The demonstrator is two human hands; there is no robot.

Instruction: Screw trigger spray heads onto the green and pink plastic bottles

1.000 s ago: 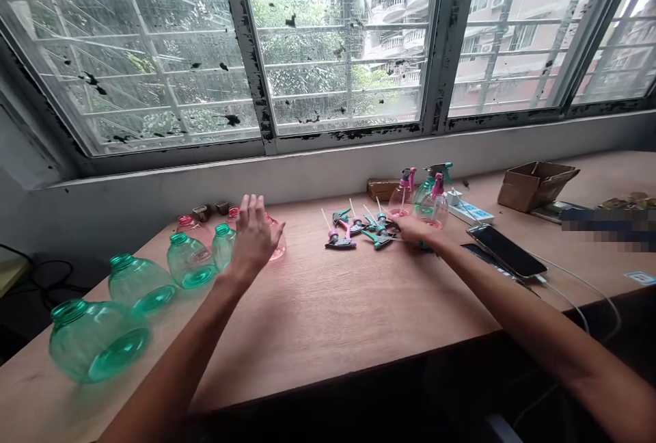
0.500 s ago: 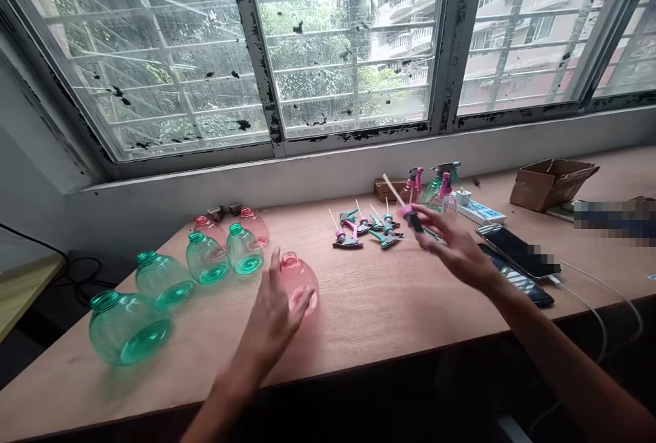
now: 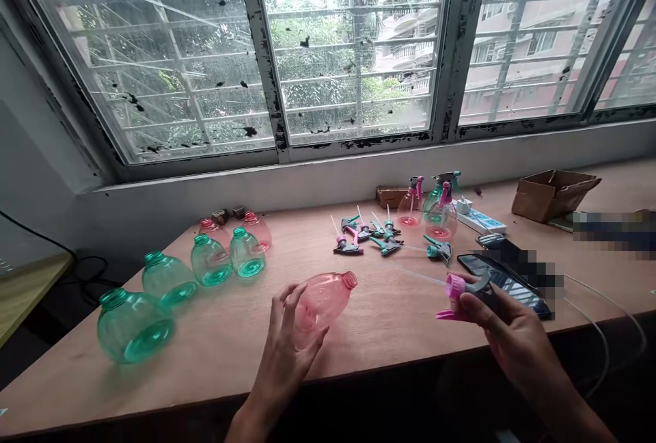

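Clearly, the fingers of your left hand (image 3: 287,354) are curled round a pink bottle (image 3: 331,292), and those of your right hand (image 3: 525,347) grip a pink-collared spray head (image 3: 455,286).
The bottle tilts above the desk (image 3: 389,327), mouth towards two o'clock; whether its base touches the wood you cannot tell. It should be light, thin-walled and rather slippery, so cup the round belly without squeezing hard. From it, the spray head lies at three o'clock; expect stiff plastic, best held by the body, with its slender, bendable tube kept free. Farther out, loose spray heads (image 3: 388,245) lie at one o'clock, fitted bottles (image 3: 439,221) at two, and a green bottle (image 3: 136,327) stands at nine.
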